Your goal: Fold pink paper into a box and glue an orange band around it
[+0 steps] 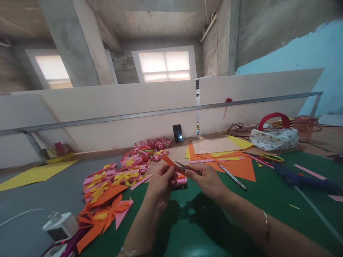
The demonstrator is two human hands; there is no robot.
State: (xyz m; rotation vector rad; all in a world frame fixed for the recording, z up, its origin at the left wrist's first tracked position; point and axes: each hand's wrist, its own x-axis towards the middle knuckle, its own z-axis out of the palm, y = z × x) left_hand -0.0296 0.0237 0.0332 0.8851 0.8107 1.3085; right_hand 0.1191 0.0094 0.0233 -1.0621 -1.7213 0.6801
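In the middle of the head view, my left hand (pixel 161 182) pinches a piece of orange paper (pixel 169 162) between thumb and fingers. My right hand (pixel 205 178) is closed around scissors (pixel 182 165), whose pointed metal blades aim left at the paper. Most of their handle is hidden by my fingers. Just below my hands, a folded pink paper piece (pixel 181 181) shows in part. Pink paper pieces with yellow bows (pixel 130 162) are heaped to the left, with cut orange paper (pixel 107 210) in front of them.
Orange sheets (pixel 241 167) and a pen (pixel 232 177) lie right of my hands. Yellow-handled scissors (pixel 272 158), a blue glue gun (pixel 305 178) and a white pouch (pixel 274 139) are farther right. A phone (pixel 177 133) leans at the back. A white charger (pixel 61 226) stands front left.
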